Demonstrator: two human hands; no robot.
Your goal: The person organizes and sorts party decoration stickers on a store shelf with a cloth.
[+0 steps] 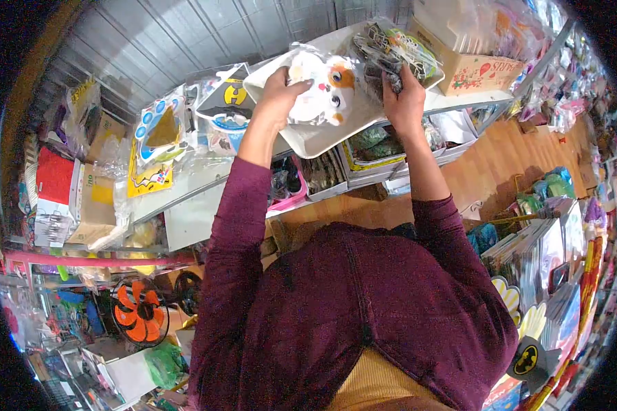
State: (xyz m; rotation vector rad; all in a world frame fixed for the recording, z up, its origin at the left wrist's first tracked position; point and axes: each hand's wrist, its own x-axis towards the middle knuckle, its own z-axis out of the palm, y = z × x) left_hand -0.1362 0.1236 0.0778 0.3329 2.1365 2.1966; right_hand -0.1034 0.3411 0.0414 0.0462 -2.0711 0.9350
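A clear plastic packet with a white-and-orange dog face point(322, 89) is held by its left edge in my left hand point(275, 103), thumb on top. My right hand point(404, 101) grips the near edge of a bundle of dark packaged pieces with white and green patterns point(397, 51); its exact contents are hard to make out. Both lie over a white tray point(315, 145) that rests on a shelf. Left of the tray is a black packet with a yellow Batman-style emblem point(233, 96).
A cardboard box point(483, 74) stands right of the tray on the white shelf point(185, 195). Blue-and-white packets point(161, 127) lie at left. Below are boxes of goods and a pink bin point(289, 192). An orange fan point(140, 312) is at lower left; stacked flat packs point(535, 246) stand at right.
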